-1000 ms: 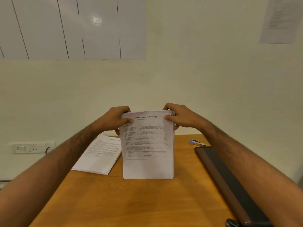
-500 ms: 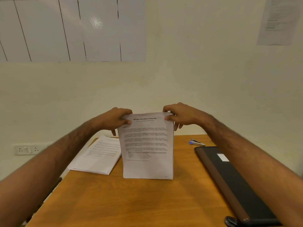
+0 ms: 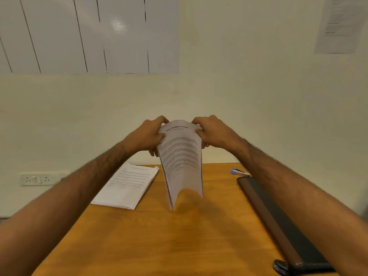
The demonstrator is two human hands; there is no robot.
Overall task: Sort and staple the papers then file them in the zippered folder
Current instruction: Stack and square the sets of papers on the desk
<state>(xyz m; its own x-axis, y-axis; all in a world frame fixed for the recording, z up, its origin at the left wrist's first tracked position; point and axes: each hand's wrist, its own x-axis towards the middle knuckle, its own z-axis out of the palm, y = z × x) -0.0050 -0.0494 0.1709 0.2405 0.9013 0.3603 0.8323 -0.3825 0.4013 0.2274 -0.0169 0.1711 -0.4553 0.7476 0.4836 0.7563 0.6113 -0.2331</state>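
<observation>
At the centre of the frame, two bare hands hold a sheaf of printed papers (image 3: 182, 162) upright above a wooden table (image 3: 159, 246). The left hand (image 3: 148, 136) pinches the top left corner, thumb on the front page and fingers curled behind. The right hand (image 3: 213, 131) grips the top right corner the same way. The sheaf's long axis runs roughly vertical, its heading uppermost and printed face toward the viewer. The pages bow, and the lower edge arches up in the middle; whether its lower left corner touches the table cannot be told.

This looks like the squaring-up step, done before stapling. The next move likely calls for evening the edges, then reaching for the small stapler (image 3: 239, 172) at centre right, near the table's far edge.

A second stack of papers (image 3: 127, 186) lies flat at centre left. A dark zippered folder (image 3: 282, 222) lies closed along the right side, running toward the lower right of the frame.
</observation>
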